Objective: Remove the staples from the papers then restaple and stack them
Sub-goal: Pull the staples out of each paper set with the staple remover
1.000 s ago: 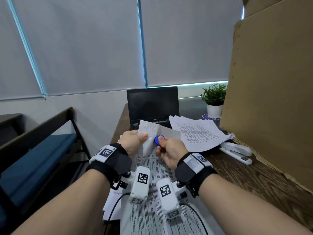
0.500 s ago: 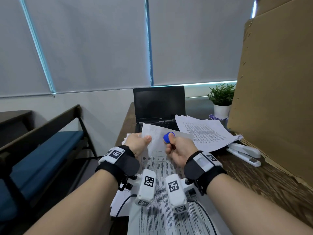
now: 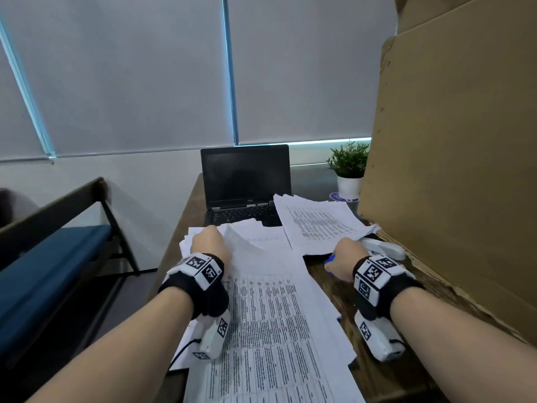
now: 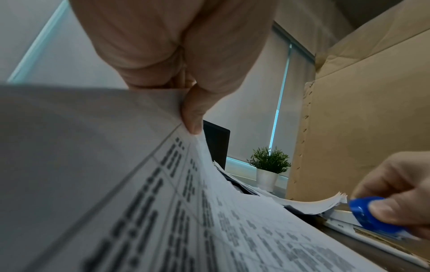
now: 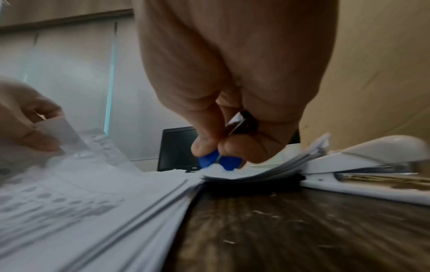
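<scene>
Left hand [image 3: 209, 242] pinches the curled corner of the thin printed papers [image 3: 270, 321] at frame centre. Right hand [image 3: 347, 258] grips the blue plastic staple remover [image 4: 374, 219] beside the smooth white stapler [image 5: 372, 165], lower right.

This is an office. A dark wood-grain table [image 3: 334, 289] carries an open black laptop [image 3: 245, 184] with a dark screen, loose stacks of white printed sheets [image 3: 316, 222] covered in tables of text, and a white desk stapler [image 3: 383, 248]. Grey roller blinds [image 3: 145, 74] cover tall windows behind the table. A small green plant in a white pot [image 3: 348, 173] stands at the far edge, a large brown cardboard box [image 3: 453, 170] rises on the right, and a dark-framed bench with a blue cushion [image 3: 55, 251] sits to the left.
</scene>
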Demonstrator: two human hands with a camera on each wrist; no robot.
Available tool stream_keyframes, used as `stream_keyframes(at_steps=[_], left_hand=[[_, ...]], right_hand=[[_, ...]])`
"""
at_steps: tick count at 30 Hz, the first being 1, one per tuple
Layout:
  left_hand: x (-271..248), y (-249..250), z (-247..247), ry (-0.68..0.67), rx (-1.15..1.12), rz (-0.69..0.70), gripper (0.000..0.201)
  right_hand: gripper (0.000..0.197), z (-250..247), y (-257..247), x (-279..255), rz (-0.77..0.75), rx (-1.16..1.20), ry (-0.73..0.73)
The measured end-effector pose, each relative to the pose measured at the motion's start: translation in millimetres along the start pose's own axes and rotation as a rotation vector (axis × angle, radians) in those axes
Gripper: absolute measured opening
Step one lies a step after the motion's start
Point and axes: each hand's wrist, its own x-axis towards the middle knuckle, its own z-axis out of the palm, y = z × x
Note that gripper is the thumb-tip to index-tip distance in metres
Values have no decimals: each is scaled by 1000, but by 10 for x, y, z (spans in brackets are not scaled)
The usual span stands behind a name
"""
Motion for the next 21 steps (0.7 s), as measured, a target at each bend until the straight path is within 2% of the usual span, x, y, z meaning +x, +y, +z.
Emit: stream_keyframes(at_steps=[2, 7, 11, 14, 16, 18, 21], left_hand=[[-4, 51, 14, 30, 2, 12, 5], [-67, 142, 15, 51, -25, 3, 7], [-102, 128, -24, 71, -40, 39, 9], [-121, 112, -53, 58, -154, 33, 15], [-123, 99, -83, 56, -292, -7, 14], [-115, 83, -145, 53, -437, -39, 9], [-122, 71, -274, 14, -591, -9, 19]], right_hand=[[28, -4, 110, -17, 19, -74, -42], [27, 10, 243, -46, 13, -205, -133], [35, -6, 257, -92, 11, -222, -170], [25, -95, 200, -158, -7, -41, -37], [27, -161, 101, -179, -31, 138, 14], [34, -212, -14, -204, -66, 289, 3], [40, -263, -105, -245, -126, 550, -16]])
